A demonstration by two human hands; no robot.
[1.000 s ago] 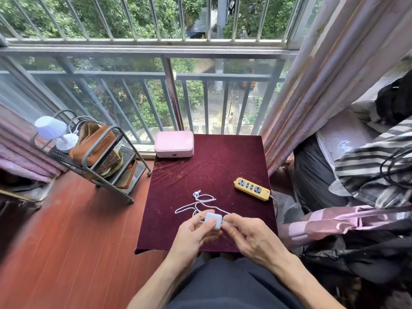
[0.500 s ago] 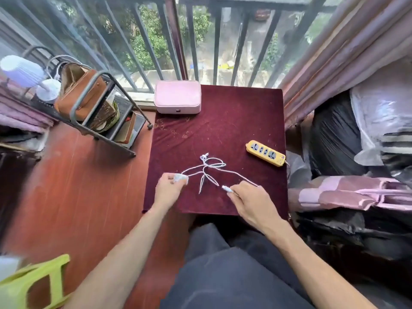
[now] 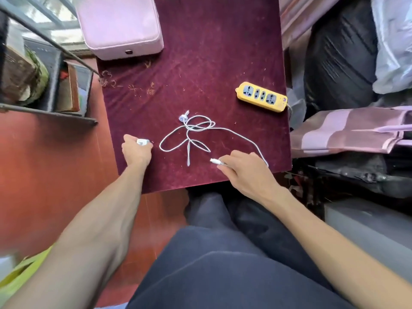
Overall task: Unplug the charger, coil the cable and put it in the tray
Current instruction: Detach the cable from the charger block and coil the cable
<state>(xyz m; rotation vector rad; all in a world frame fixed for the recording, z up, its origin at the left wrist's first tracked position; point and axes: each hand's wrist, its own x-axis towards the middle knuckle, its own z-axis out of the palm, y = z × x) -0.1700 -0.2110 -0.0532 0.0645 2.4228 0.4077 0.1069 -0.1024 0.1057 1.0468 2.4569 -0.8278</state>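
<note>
Holding the white charger block (image 3: 141,142) in the left hand (image 3: 136,150), fingers curled shut around it, at the left edge of the maroon-clothed surface (image 3: 200,63). Right hand (image 3: 247,168) pinches the white cable connector (image 3: 215,161) between thumb and fingers; connector tip points left, clear of the charger block and well apart from it. White cable (image 3: 189,134) lies in loose tangled loops on the cloth between the two hands, one strand arcing right and back to the right hand. Its far end plug (image 3: 184,117) rests on the cloth above the loops. Yellow power strip (image 3: 262,99) sits near the right edge, sockets empty, apart from the cable. Pink case (image 3: 120,25), lid closed, at the far left corner of the surface. Metal rack (image 3: 44,85) stands on the floor left of the surface.
</note>
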